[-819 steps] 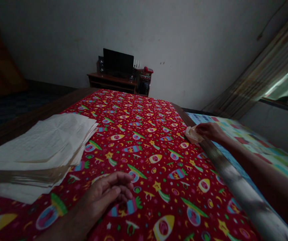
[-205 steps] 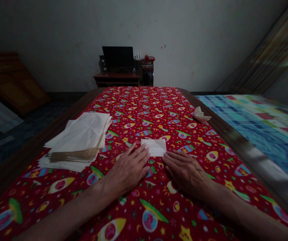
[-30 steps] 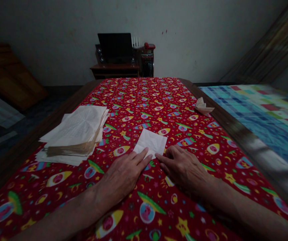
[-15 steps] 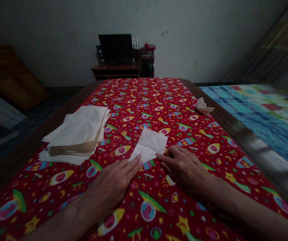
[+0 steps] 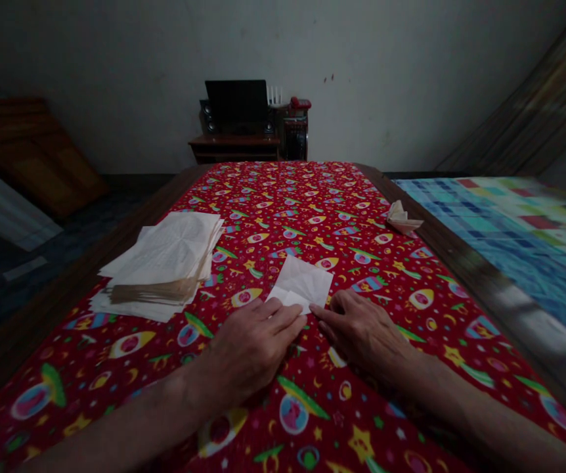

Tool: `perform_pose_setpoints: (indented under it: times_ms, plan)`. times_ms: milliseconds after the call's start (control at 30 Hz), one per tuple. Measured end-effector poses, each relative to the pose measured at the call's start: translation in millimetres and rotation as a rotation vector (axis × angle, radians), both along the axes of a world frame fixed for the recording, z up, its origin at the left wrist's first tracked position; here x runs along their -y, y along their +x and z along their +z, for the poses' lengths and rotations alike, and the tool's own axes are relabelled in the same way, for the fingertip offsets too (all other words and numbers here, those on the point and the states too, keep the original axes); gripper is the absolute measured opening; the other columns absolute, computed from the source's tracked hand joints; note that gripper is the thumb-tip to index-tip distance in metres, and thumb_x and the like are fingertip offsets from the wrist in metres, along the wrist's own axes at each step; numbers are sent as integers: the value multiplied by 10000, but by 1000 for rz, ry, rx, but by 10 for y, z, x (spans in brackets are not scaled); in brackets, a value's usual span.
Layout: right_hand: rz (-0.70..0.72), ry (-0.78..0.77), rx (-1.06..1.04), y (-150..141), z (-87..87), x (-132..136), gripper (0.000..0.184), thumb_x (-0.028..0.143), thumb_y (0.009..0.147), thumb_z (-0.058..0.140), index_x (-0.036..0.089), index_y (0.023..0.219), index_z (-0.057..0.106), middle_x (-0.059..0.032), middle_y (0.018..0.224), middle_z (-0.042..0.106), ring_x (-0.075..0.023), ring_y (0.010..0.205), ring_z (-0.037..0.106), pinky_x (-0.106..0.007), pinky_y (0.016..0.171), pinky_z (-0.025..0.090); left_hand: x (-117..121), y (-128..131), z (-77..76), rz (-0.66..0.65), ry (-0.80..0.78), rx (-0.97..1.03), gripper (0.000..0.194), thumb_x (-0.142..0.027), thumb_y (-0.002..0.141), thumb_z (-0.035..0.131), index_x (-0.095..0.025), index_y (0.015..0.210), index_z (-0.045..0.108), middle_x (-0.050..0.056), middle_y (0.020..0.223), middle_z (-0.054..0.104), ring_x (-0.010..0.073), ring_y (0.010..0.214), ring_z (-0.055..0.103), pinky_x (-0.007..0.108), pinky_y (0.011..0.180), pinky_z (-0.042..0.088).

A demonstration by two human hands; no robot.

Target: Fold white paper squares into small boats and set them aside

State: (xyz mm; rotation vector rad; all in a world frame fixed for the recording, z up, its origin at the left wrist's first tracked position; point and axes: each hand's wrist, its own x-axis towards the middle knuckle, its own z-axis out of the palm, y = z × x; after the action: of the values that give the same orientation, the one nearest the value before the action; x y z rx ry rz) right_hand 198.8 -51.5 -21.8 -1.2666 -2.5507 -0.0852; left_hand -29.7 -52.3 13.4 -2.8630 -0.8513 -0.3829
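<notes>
Red cloth (image 5: 287,230) under paper (image 5: 307,279); grey wall (image 5: 391,79)

Beyond the creased white sheet of folded paper (image 5: 305,279), the red cloth with a rocket pattern (image 5: 297,210) offers a broad lane to its far edge. On the left, the uneven stack of cream paper sheets (image 5: 169,256) blocks low passage; near the right edge, a small folded beige paper piece (image 5: 402,220) stands in the way. The bare left hand (image 5: 258,338) and bare right hand (image 5: 364,325) flank a gap narrowing toward their fingertips
</notes>
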Motion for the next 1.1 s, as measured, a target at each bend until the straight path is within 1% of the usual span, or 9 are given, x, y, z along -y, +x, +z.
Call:
perform_pose_setpoints:
  times_ms: [133,233,400,533,667,800,867,967,1100]
  plan:
    - [-14,-39,-66,0,24,28,226,266,939,424,234,997,639,-38,787,519,-144,678,438,-269,582,311,-114,172,-12,74,-113,-85,200,-217,942,437,-173,1111,534,45,1036,598,201,932,538,343,796,452]
    - [-3,-104,-195,55,41,-22,250,260,947,411,208,968,654,-53,828,559,-143,713,493,-263,615,374,-172,176,-50,76,-106,-105,147,-208,933,467,-191,1054,548,29,990,595,199,919,535,336,759,427]
    - [-155,-93,-471,181,26,-400,264,301,931,439,183,1053,641,-93,994,620,-177,880,577,-288,742,453,-218,112,-89,39,-30,-134,195,-179,911,508,-209,1099,544,19,1043,611,203,938,536,341,745,396]
    - [-253,-151,-437,204,29,-600,299,325,886,483,159,1087,629,-70,868,660,-170,739,592,-274,641,448,-277,58,-121,-8,27,-125,225,-181,925,484,-207,1140,545,33,1095,620,201,993,539,349,806,386]
    - [-206,-234,-472,182,53,-440,349,307,873,482,160,1182,550,-14,713,635,-131,585,544,-226,521,393,-340,7,-89,-11,70,-109,232,-168,934,456,-186,1143,554,45,1216,587,206,1082,514,352,863,382]
    - [-216,-373,-534,139,74,-175,273,284,853,506,179,1104,505,32,621,578,-116,524,514,-205,469,361,-333,-3,-66,-21,104,-114,298,-120,919,452,-142,1209,512,74,1381,466,206,1144,477,346,921,382]
    - [-218,-487,-573,119,96,-89,170,287,867,484,187,1001,513,45,576,557,-110,488,514,-198,447,354,-299,9,-101,-34,70,-102,291,-120,917,450,-134,1200,514,84,1320,517,198,1084,511,338,895,409]
    - [-104,-631,-533,138,170,-33,139,279,897,448,187,915,550,20,618,606,-111,520,562,-201,483,395,-245,22,-186,-42,-6,-60,263,-122,917,451,-139,1168,530,82,1189,592,194,1035,538,333,865,442]
    - [-11,-514,-239,270,322,-16,285,271,839,569,205,1115,589,-15,722,650,-135,602,580,-218,520,408,-218,9,-261,-35,-56,29,284,-116,915,450,-130,1191,516,93,1188,591,206,1080,527,350,888,455]
